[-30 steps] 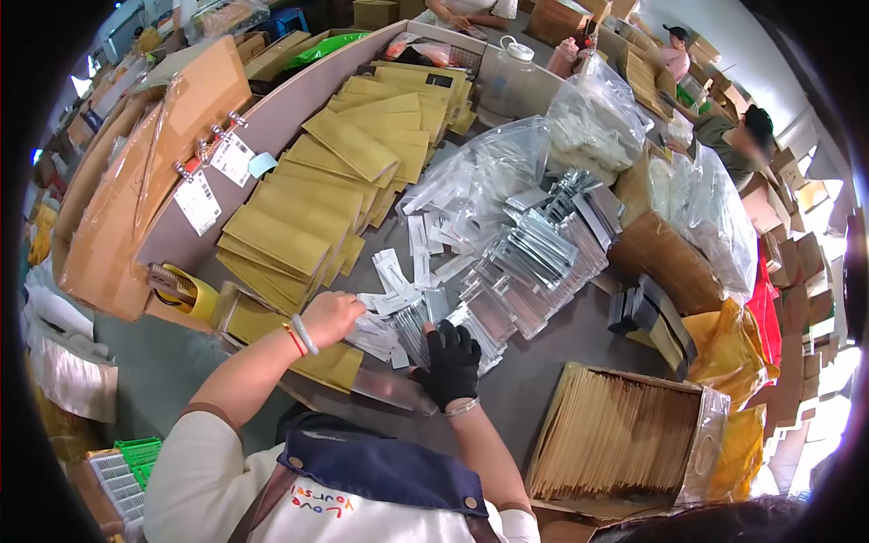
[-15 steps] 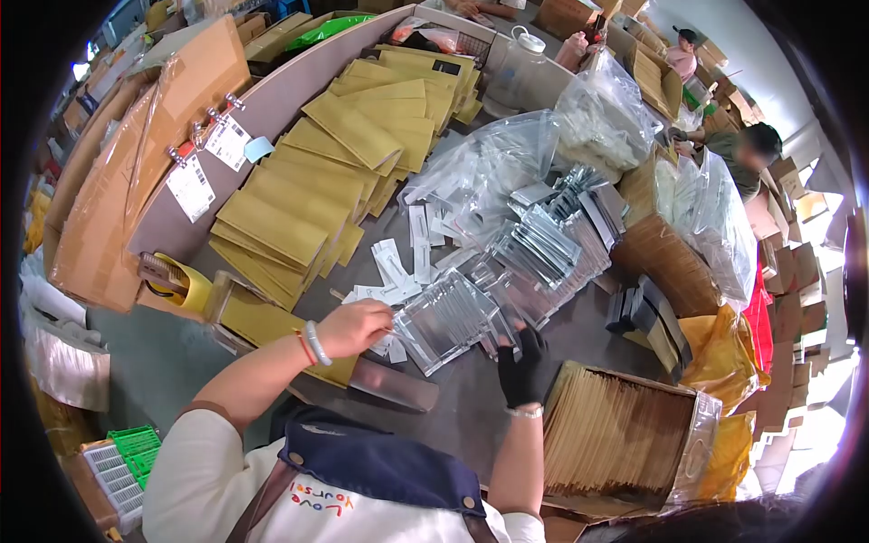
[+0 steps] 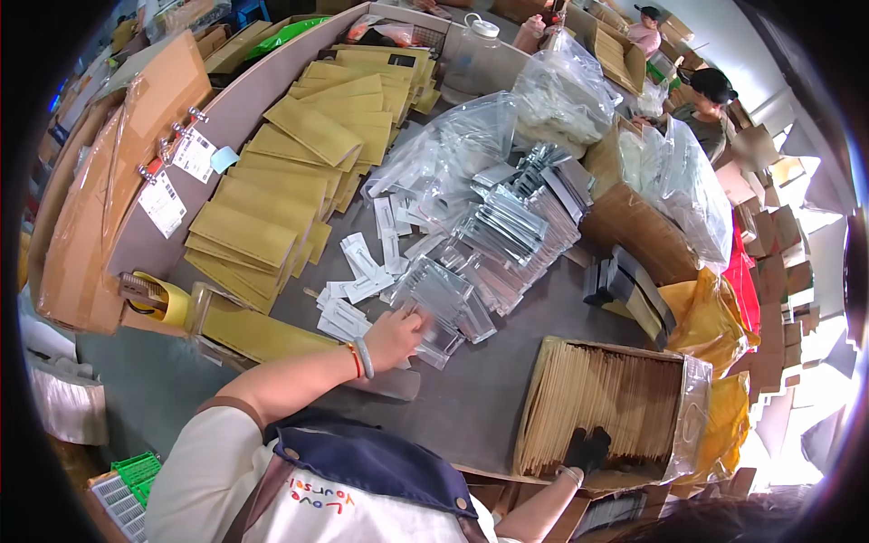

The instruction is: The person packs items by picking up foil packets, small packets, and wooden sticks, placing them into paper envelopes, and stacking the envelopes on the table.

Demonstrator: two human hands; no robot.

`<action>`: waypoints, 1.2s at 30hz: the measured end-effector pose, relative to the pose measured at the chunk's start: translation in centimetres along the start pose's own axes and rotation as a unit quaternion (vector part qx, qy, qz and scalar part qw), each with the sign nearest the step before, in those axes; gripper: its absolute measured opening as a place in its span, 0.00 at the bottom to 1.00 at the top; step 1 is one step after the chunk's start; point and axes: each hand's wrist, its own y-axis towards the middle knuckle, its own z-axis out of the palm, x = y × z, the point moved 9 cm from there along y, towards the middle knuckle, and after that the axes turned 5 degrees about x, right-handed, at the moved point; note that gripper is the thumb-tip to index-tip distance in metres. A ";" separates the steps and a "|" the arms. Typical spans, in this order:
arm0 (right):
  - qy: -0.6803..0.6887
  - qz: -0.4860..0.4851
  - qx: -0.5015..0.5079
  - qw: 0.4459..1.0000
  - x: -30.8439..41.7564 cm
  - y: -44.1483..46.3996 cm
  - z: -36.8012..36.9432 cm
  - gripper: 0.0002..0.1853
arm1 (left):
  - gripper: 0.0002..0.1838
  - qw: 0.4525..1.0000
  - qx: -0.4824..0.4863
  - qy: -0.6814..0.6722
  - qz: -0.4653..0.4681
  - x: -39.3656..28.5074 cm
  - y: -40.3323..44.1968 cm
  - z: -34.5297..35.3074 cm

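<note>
My bare left hand (image 3: 396, 338), with a bracelet and red string on the wrist, is at the near-left side of a row of clear plastic packets (image 3: 441, 294). Its fingers are curled together; their tips are blurred, and what they hold is unclear. Small white printed slips (image 3: 348, 294) lie scattered just to its left. My right hand (image 3: 588, 450), in a black glove, reaches down at the near edge of a carton of tightly packed brown envelopes (image 3: 602, 394). Its fingers look apart on the envelopes' edges, and no envelope is lifted out.
Overlapping yellow-brown envelopes (image 3: 258, 213) cover the table's left side. More silvery packets (image 3: 511, 222) and a clear plastic bag (image 3: 453, 149) lie mid-table. Dark flat packs (image 3: 629, 290) stand right of them. A water jug (image 3: 471, 59) is at the back; a co-worker (image 3: 711, 109) is beyond.
My right hand has left the clear packets and moved right and nearer, to the carton of envelopes. My left hand has moved slightly right along the packets' near side. The whole view has shifted.
</note>
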 end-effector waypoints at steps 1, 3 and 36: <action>0.000 0.001 -0.002 1.000 -0.2 0.4 -0.3 0.20 | 0.11 1.000 -0.001 0.000 0.002 0.1 0.0 0.1; 0.018 0.031 0.106 0.994 0.6 1.1 0.1 0.19 | 0.13 0.997 -0.064 0.003 0.053 0.0 0.2 -1.3; 0.306 -0.415 0.261 0.816 27.2 -15.3 1.9 0.14 | 0.30 0.993 -0.043 -0.072 -0.085 1.9 -11.2 -5.4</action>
